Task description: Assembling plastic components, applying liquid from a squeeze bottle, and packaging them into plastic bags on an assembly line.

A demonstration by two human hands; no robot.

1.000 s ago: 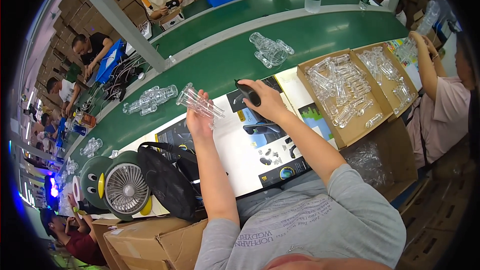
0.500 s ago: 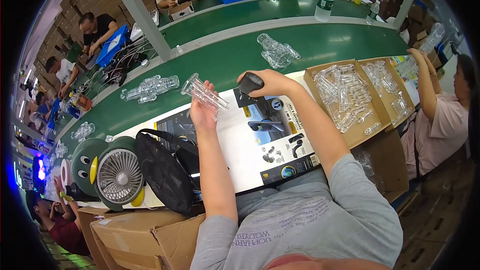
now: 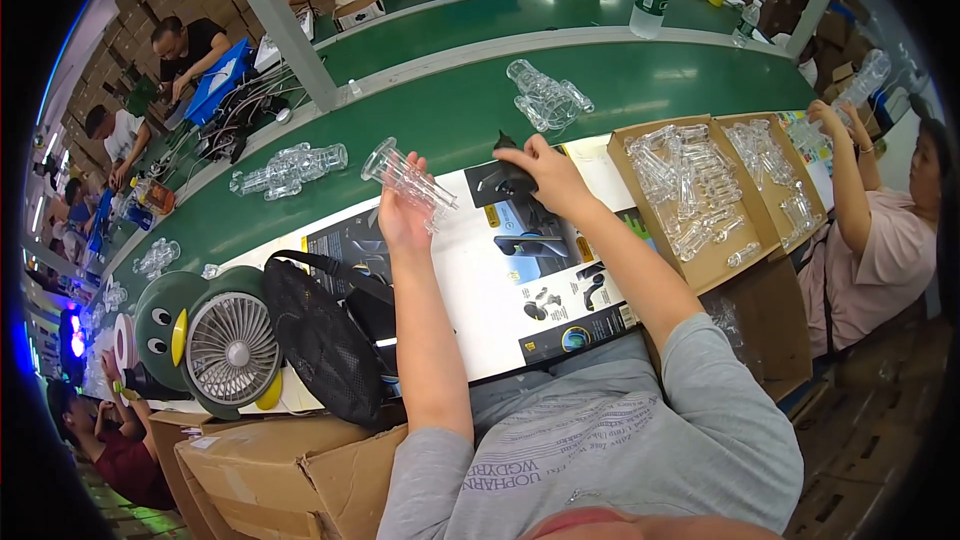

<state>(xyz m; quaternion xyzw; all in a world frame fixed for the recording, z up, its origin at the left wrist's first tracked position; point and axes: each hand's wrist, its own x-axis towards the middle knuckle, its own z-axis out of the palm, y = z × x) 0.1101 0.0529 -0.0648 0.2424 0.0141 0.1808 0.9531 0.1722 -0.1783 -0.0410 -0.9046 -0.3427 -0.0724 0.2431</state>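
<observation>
From the head view, the left hand (image 3: 400, 212) sits just left of the frame's centre, its grip closed around a clear plastic tray (image 3: 408, 178), ribbed and glossy, tilted up off the table (image 3: 460, 270), seemingly so its open side faces the other hand. The right hand (image 3: 545, 172), near centre, closes its grip on a small matte black device (image 3: 503, 178) above flat printed cartons (image 3: 540, 270). Right of them, cardboard boxes (image 3: 640, 155) hold more clear trays within reach.
</observation>
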